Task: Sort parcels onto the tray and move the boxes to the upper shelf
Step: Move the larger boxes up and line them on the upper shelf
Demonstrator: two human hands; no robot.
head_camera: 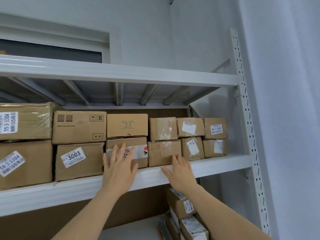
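Reaching with both hands spread, left hand (119, 168) flat on box (127, 151), right hand (180, 172) gripping nothing; advise squaring fingers round box sides before lifting

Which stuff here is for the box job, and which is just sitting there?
For the job: stacked boxes, top shelf, parcels down below, left hand, right hand.

Just there: window, wall, shelf post.

White wall (173, 40), dark recessed window (52, 51) at upper left, perforated white upright post (249, 129) at right
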